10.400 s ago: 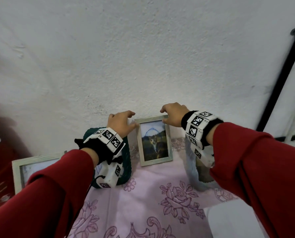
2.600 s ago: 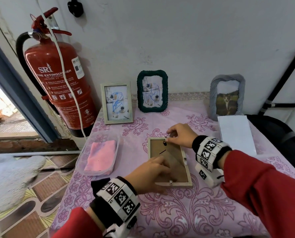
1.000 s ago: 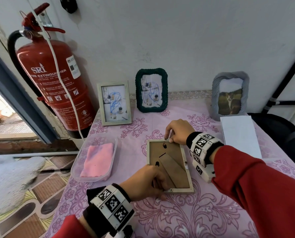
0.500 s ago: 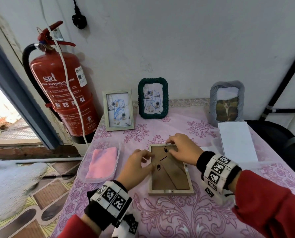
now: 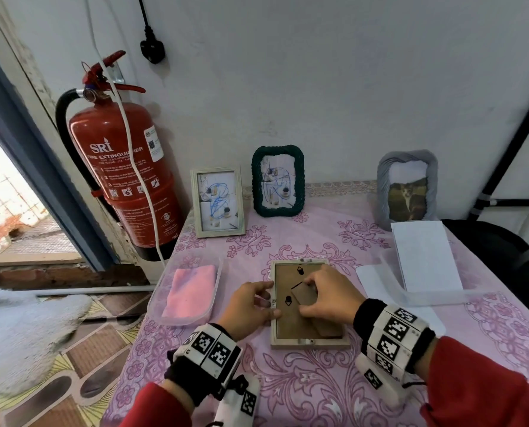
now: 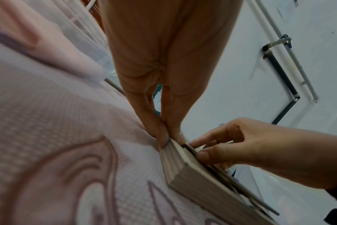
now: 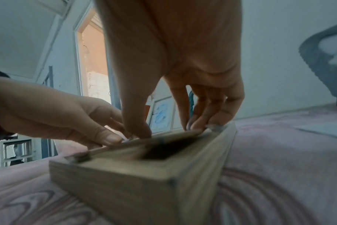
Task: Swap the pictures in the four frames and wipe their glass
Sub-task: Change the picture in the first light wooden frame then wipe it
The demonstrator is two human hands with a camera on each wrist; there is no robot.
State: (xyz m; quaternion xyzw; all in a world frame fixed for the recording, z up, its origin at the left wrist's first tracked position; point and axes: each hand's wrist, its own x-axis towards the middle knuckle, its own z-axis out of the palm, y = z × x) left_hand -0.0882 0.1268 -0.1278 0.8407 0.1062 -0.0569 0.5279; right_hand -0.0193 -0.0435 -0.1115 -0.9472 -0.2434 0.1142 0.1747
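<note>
A pale wooden frame point(image 5: 291, 329) lies face down on the pink floral tablecloth, brown backboard up. My left hand point(image 5: 271, 300) pinches the frame's left edge point(image 6: 183, 164) between thumb and fingers. My right hand point(image 5: 308, 295) rests on the backboard, thumb and curled fingers point(image 7: 200, 124) pinching the brown back stand point(image 5: 301, 298). Three more frames stand against the wall: a pale wooden one point(image 5: 217, 202), a green rope one point(image 5: 278, 181), and a grey one point(image 5: 406, 188) with a cat picture.
A clear tray point(image 5: 215, 298) holding a folded pink cloth point(image 5: 191, 291) sits left of the frame. White sheets point(image 5: 423, 257) lie at the right. A red fire extinguisher point(image 5: 124, 167) hangs beside the table's left edge, next to an open doorway.
My right hand has slid from the frame's top edge down to the middle of the backboard and taken the stand. The left hand stays at the left edge.
</note>
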